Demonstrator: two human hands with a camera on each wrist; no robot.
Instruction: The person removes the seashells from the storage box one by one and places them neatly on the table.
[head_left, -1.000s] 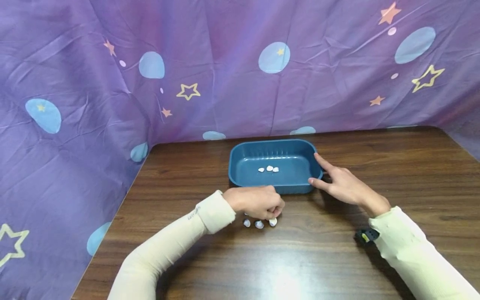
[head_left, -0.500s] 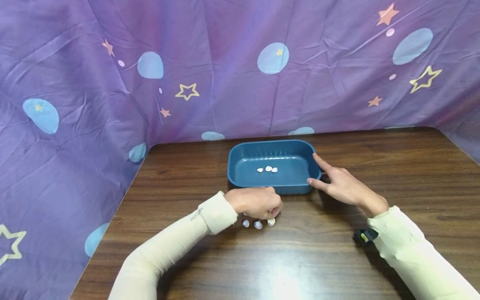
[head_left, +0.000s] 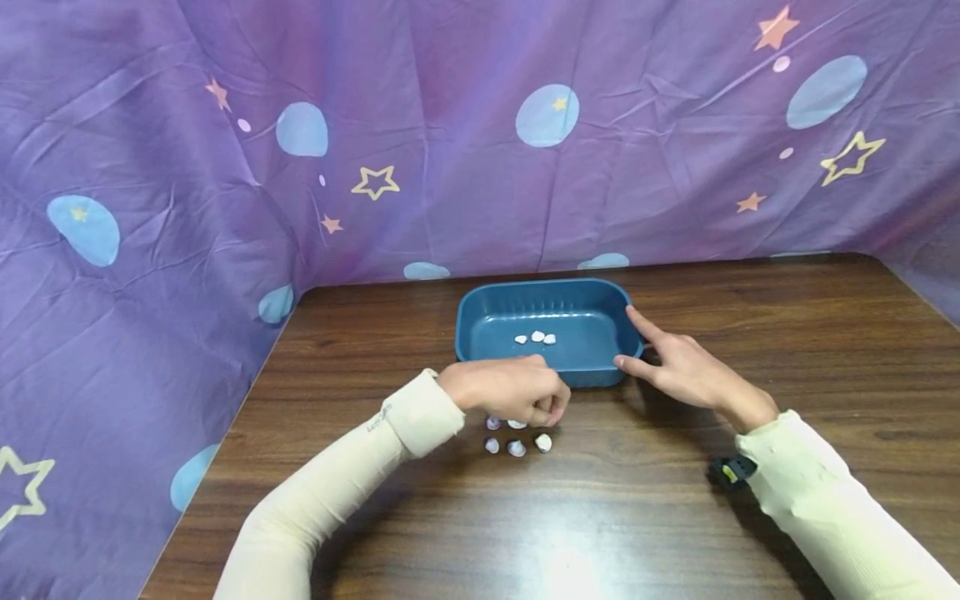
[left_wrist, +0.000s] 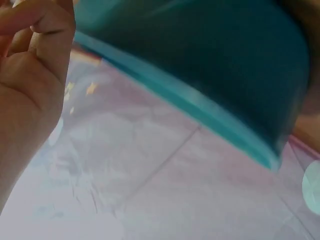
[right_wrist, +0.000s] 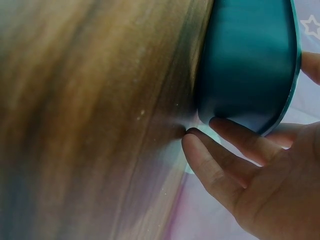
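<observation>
In the head view my left hand [head_left: 510,390] hangs just in front of the blue basin [head_left: 592,379], fingers bent down towards the table. Whatever lies between its fingertips is hidden. Below it, small whitish-purple seashells [head_left: 516,447] lie on the table in rough rows, some partly covered by the hand. Several pale shells [head_left: 537,337] lie inside the basin. My right hand [head_left: 686,371] rests against the basin's right end, thumb and forefinger spread along the rim. From the right wrist its straight fingers [right_wrist: 210,167] show beside the basin wall [right_wrist: 250,65].
A dark brown wooden table [head_left: 360,350] carries everything. Behind it and at the left hangs a purple curtain [head_left: 465,200] with stars and blue ovals. A black strap-like object [head_left: 732,472] sits at the right wrist.
My left hand first stays low over the shells, then rises slightly towards the basin, uncovering more shells of the back row. My right hand keeps its place at the basin.
</observation>
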